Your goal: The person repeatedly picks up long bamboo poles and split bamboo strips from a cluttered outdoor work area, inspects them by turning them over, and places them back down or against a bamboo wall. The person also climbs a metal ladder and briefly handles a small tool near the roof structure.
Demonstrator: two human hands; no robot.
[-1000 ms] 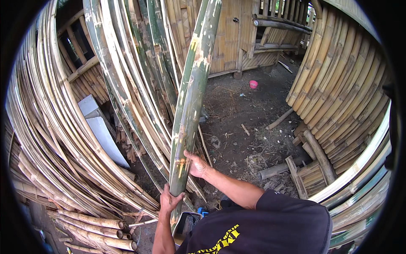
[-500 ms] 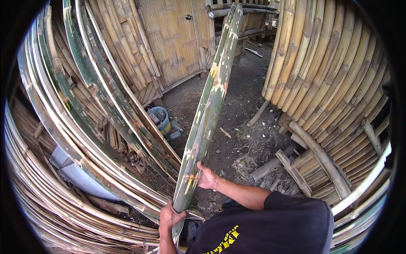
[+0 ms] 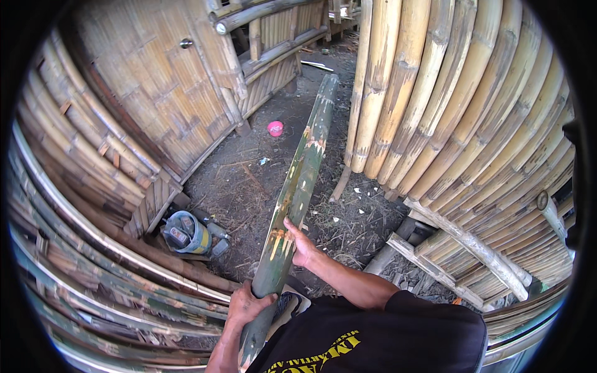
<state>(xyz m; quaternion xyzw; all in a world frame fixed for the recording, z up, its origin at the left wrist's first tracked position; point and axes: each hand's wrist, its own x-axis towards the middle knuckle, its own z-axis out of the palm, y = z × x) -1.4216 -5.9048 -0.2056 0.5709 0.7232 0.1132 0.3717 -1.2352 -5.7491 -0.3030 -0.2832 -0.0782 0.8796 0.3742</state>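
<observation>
A long, thick length of green bamboo (image 3: 310,163) runs from beside my body out over the ground, its far end pointing away. A split edge shows along its left side, and pale scraped patches mark its skin. My left hand (image 3: 247,304) is wrapped round the near part from the left, thumb lying across it. Farther up, my right hand (image 3: 301,244) grips the right side, thumb on top near a brown, scarred node. The undersides of both grips are hidden by the bamboo. Its near end passes down beside my dark shirt.
Long split bamboo strips (image 3: 118,264) curve along the left. A bucket (image 3: 194,231) with things in it stands beside them. Ahead are a woven bamboo door (image 3: 146,81) and a pink round object (image 3: 275,128) on the dirt. A bamboo pole wall (image 3: 429,87) rises at right.
The view has shifted, so the door and bucket appear lower and farther left. The bamboo's far end has come lower in the picture. Both hands still grip it, and the pink object now shows.
</observation>
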